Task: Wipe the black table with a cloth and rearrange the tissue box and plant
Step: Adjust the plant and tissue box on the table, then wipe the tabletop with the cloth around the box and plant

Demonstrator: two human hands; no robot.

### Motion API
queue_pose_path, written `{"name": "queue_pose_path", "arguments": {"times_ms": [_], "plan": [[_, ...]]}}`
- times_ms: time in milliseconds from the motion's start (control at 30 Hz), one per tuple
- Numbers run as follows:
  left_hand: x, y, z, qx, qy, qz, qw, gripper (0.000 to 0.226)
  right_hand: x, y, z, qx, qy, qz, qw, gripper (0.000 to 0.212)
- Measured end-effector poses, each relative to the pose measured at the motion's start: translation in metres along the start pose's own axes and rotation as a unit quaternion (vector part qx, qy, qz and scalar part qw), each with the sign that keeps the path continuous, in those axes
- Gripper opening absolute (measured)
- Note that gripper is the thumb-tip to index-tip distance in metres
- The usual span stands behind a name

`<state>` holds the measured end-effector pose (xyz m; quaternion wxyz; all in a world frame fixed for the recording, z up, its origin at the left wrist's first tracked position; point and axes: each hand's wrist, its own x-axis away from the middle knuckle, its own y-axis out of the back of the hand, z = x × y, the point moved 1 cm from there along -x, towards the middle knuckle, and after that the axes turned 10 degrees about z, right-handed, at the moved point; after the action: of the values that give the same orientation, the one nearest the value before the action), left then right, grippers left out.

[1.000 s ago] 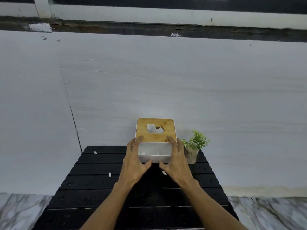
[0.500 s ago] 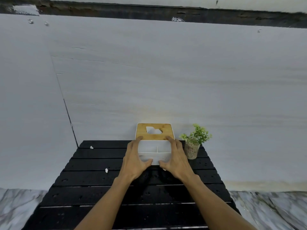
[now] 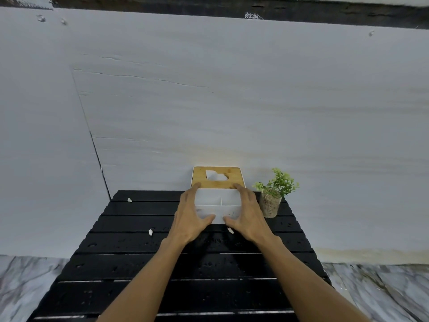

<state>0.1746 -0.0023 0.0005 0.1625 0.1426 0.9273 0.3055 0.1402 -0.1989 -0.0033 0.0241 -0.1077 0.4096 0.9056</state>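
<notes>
A white tissue box (image 3: 218, 201) with a bamboo lid and open front compartments stands at the far end of the black slatted table (image 3: 139, 263), against the wall. My left hand (image 3: 191, 217) grips its left side and my right hand (image 3: 249, 217) grips its right side, thumbs on the front wall. A small green plant (image 3: 272, 196) in a pebble-filled pot stands just right of the box, close to my right hand. No cloth is in view.
Small white scraps (image 3: 150, 231) lie on the table to the left and below the box. Water drops speckle the slats. A white wall (image 3: 209, 101) backs the table closely. Marble floor (image 3: 383, 291) shows on both sides.
The tissue box has come down from a lifted position and now sits lower by the wall, still held by both hands. The plant has stayed put.
</notes>
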Motion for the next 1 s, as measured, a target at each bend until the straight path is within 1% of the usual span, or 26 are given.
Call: {"name": "queue_pose_path", "arguments": {"times_ms": [133, 267, 367, 433, 500, 600, 733, 833, 900, 967, 1000], "plan": [[0.001, -0.001, 0.0, 0.006, 0.004, 0.001, 1.0, 0.1, 0.0, -0.002, 0.0, 0.0, -0.006, 0.005, 1.0, 0.096], [0.002, 0.004, -0.004, 0.02, -0.004, -0.002, 1.0, 0.109, 0.005, -0.003, 0.004, 0.008, -0.016, 0.016, 1.0, 0.103], [0.021, 0.005, -0.008, -0.012, 0.032, -0.013, 0.999, 0.111, 0.02, -0.003, 0.008, 0.013, -0.029, 0.009, 0.999, 0.105], [0.041, 0.005, -0.012, -0.045, 0.052, -0.031, 0.997, 0.104, 0.034, -0.004, 0.012, 0.007, -0.042, 0.01, 0.999, 0.103], [0.062, 0.006, -0.016, -0.091, 0.062, -0.036, 0.993, 0.093, 0.053, -0.002, 0.018, 0.01, -0.058, 0.023, 0.998, 0.1], [0.094, 0.006, -0.024, -0.133, 0.073, -0.007, 0.988, 0.075, 0.085, 0.003, 0.029, 0.019, -0.065, 0.034, 0.997, 0.093], [0.148, 0.002, -0.048, -0.165, 0.04, 0.035, 0.985, 0.056, 0.138, 0.014, 0.045, 0.056, -0.08, 0.049, 0.994, 0.077], [0.191, -0.002, -0.066, -0.188, 0.021, 0.061, 0.98, 0.052, 0.187, 0.022, 0.055, 0.109, -0.078, 0.053, 0.99, 0.06], [0.218, -0.007, -0.074, -0.201, 0.006, 0.075, 0.977, 0.051, 0.224, 0.026, 0.057, 0.124, -0.082, 0.043, 0.988, 0.051], [0.244, -0.011, -0.083, -0.215, -0.003, 0.088, 0.973, 0.051, 0.259, 0.03, 0.055, 0.151, -0.084, 0.025, 0.985, 0.045], [0.254, -0.013, -0.087, -0.222, -0.003, 0.098, 0.97, 0.052, 0.275, 0.032, 0.052, 0.172, -0.088, 0.017, 0.981, 0.047]]}}
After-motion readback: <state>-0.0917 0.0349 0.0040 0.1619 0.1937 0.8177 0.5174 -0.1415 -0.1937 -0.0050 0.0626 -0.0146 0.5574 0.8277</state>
